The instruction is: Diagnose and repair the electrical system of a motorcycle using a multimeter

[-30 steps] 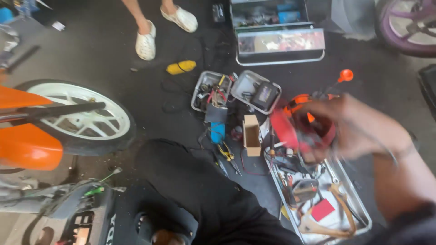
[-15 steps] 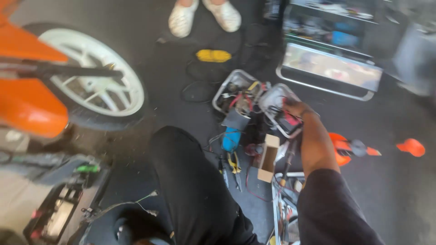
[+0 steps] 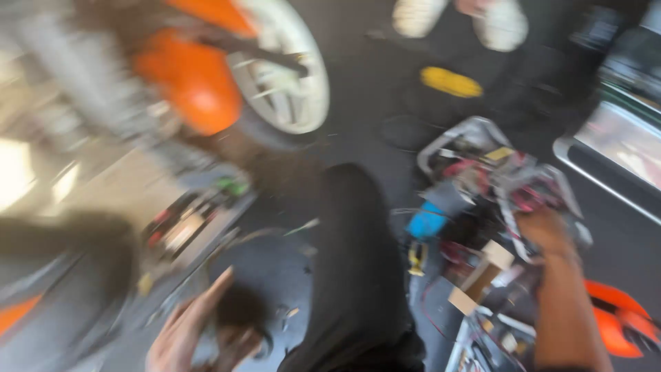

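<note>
Dark floor, cluttered metal tray (image 3: 475,131)

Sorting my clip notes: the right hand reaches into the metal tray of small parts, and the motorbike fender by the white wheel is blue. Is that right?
Not quite. The fender by the white wheel is orange, not blue, as the head view shows despite the blur. The rest holds: the right hand reaches into the metal tray of small parts.

A motorcycle repair workshop: an orange-bodied motorcycle with a white spoked wheel (image 3: 286,83) stands on dark concrete floor (image 3: 358,89), beside grey metal trays of jumbled tools (image 3: 482,162).
</note>
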